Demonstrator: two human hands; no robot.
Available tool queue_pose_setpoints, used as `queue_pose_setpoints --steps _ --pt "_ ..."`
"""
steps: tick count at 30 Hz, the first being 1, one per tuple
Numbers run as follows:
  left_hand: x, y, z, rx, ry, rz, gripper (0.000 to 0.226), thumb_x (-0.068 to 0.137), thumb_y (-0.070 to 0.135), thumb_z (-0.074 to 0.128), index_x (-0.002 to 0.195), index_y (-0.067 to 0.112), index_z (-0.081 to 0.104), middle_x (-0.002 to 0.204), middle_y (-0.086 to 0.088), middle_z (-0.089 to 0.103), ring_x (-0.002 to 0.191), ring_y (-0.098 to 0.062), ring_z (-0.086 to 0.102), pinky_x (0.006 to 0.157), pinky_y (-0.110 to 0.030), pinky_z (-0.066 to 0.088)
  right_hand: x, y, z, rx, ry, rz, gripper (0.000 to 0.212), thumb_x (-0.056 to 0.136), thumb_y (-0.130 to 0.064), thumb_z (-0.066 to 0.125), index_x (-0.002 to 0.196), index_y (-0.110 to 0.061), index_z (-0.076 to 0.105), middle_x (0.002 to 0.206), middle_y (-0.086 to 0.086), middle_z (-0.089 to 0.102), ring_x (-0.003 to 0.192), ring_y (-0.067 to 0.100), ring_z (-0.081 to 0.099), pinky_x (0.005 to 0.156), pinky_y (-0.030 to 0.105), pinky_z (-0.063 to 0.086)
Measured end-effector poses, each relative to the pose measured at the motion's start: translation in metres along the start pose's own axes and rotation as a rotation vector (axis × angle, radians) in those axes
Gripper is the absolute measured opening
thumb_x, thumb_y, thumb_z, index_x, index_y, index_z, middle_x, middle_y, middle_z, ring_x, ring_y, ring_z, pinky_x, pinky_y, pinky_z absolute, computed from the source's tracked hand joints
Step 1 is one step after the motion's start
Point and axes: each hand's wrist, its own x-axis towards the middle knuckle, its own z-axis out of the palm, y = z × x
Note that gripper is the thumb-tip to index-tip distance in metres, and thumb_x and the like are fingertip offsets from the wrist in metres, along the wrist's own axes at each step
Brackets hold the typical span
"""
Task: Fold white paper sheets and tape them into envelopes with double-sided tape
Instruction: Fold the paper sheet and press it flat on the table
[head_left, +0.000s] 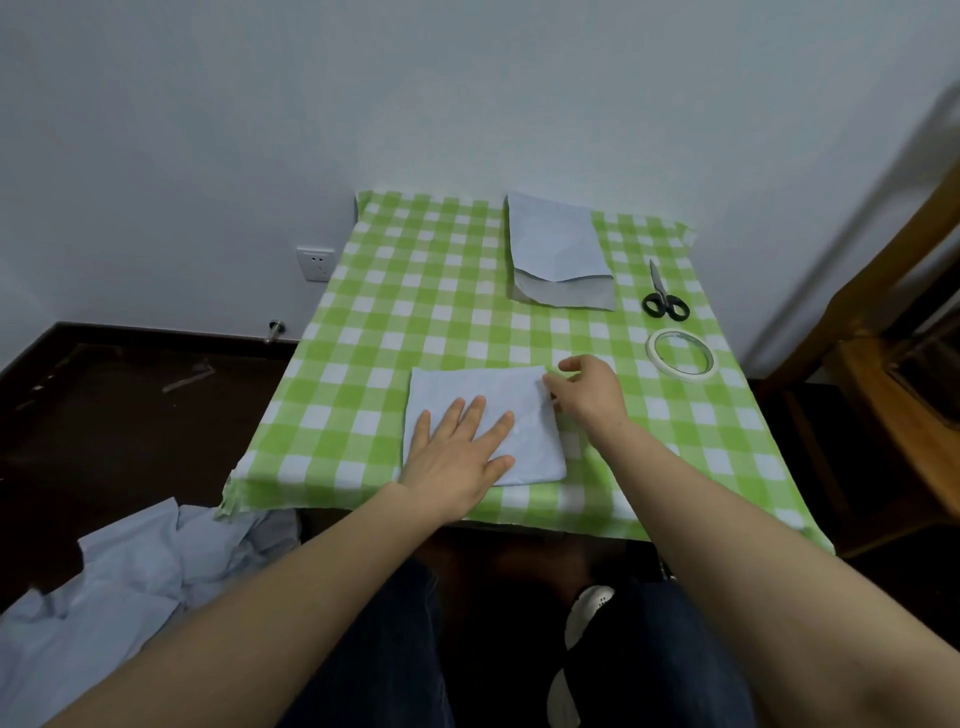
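Crumpled paper (130, 571) heaped on the floor at near left, wall socket (315, 263) beyond. On the green-checked table (395, 291), near centre, folded white sheet (524, 395) lying flat, pressed under left grip (457, 457), released, fingers straight and spread. At its far right corner, right grip (587, 389), fingers curled, pinching the sheet's edge. Farther off, paper stack (558, 249); to the right, scissors (664, 299) and, nearer, tape roll (683, 356).

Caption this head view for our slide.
Left hand presses paper; right hand touches its corner, beside tape and scissors.
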Motion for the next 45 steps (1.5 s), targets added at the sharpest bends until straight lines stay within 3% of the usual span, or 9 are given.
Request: queue_pose_setpoints --steps 4,9,15,18,21,25,32,39,45 --pt "-0.002 -0.003 -0.001 -0.032 0.012 -0.019 0.054 0.099 0.052 0.019 0.148 0.039 0.001 0.159 -0.001 -0.008 0.146 -0.02 -0.008 0.117 -0.045 0.001 0.007 -0.015 0.003 -0.13 -0.056 0.004 0.06 0.089 -0.037 0.06 0.135 -0.002 0.044 0.133 0.013 0.054 0.12 0.029 0.053 0.098 0.038 0.044" --pt "0.0 -0.009 -0.002 -0.033 0.116 -0.012 0.054 0.098 0.051 0.025 0.149 0.034 0.015 0.159 -0.002 0.01 0.145 -0.02 0.01 0.116 -0.038 0.016 0.008 -0.028 0.01 -0.206 -0.122 0.032 0.057 0.085 -0.028 0.068 0.128 0.004 0.047 0.127 0.017 0.057 0.115 0.031 0.055 0.092 0.037 0.045" --pt "0.003 -0.014 -0.01 -0.128 0.202 -0.015 0.054 0.099 0.045 0.033 0.147 0.025 0.026 0.154 -0.003 0.024 0.142 -0.02 0.021 0.115 -0.033 0.017 0.015 -0.02 0.014 0.335 -0.067 0.13 0.032 0.074 -0.005 0.078 0.1 -0.006 0.058 0.101 0.012 0.062 0.092 0.026 0.061 0.077 0.033 0.052" --pt "0.009 -0.017 -0.026 -0.209 0.369 -0.096 0.054 0.097 0.041 0.04 0.146 0.02 0.029 0.154 -0.006 0.024 0.142 -0.023 0.02 0.115 -0.034 0.017 0.009 -0.018 0.007 0.525 -0.111 0.121 0.035 0.073 0.002 0.077 0.103 -0.004 0.06 0.095 0.009 0.063 0.079 0.021 0.062 0.065 0.025 0.051" --pt "0.02 -0.02 -0.05 -0.304 0.458 -0.152 0.064 0.092 0.042 0.05 0.147 0.02 0.026 0.156 -0.005 0.02 0.144 -0.022 0.013 0.118 -0.038 0.008 0.001 -0.016 -0.002 0.644 -0.177 0.09 0.043 0.073 0.005 0.075 0.113 -0.001 0.06 0.097 0.009 0.066 0.083 0.022 0.065 0.076 0.03 0.055" --pt "0.033 -0.012 -0.078 -0.383 0.335 -0.136 0.071 0.085 0.047 0.056 0.146 0.026 0.028 0.149 0.003 0.035 0.141 -0.015 0.024 0.117 -0.042 -0.011 -0.007 -0.015 -0.01 0.708 -0.238 0.016 0.036 0.073 0.009 0.072 0.103 -0.01 0.065 0.102 0.013 0.068 0.09 0.025 0.066 0.084 0.035 0.054" --pt "0.034 -0.001 -0.101 -0.513 0.279 -0.144 0.018 0.082 0.042 0.065 0.093 0.028 0.067 0.099 0.012 0.065 0.107 -0.015 0.057 0.101 -0.033 0.034 -0.019 -0.018 -0.022 0.768 -0.287 -0.066 0.032 0.075 0.011 0.069 0.099 -0.01 0.065 0.089 0.007 0.07 0.078 0.018 0.068 0.07 0.026 0.057" --pt "0.027 0.003 -0.103 -0.6 0.296 -0.149 0.014 0.082 0.041 0.067 0.083 0.028 0.069 0.074 0.017 0.06 0.096 -0.013 0.058 0.099 -0.033 0.038 -0.027 -0.022 -0.024 0.757 -0.241 -0.102 0.014 0.081 -0.003 0.07 0.095 -0.004 0.067 0.082 0.006 0.069 0.072 0.016 0.065 0.067 0.024 0.055" --pt "0.024 0.005 -0.106 -0.601 0.325 -0.122 0.015 0.082 0.042 0.066 0.086 0.027 0.071 0.08 0.016 0.062 0.095 -0.01 0.059 0.101 -0.035 0.037 -0.035 -0.027 -0.024 0.807 -0.204 -0.085 0.008 0.08 -0.001 0.071 0.08 -0.008 0.067 0.068 0.001 0.071 0.065 0.015 0.065 0.06 0.022 0.054"
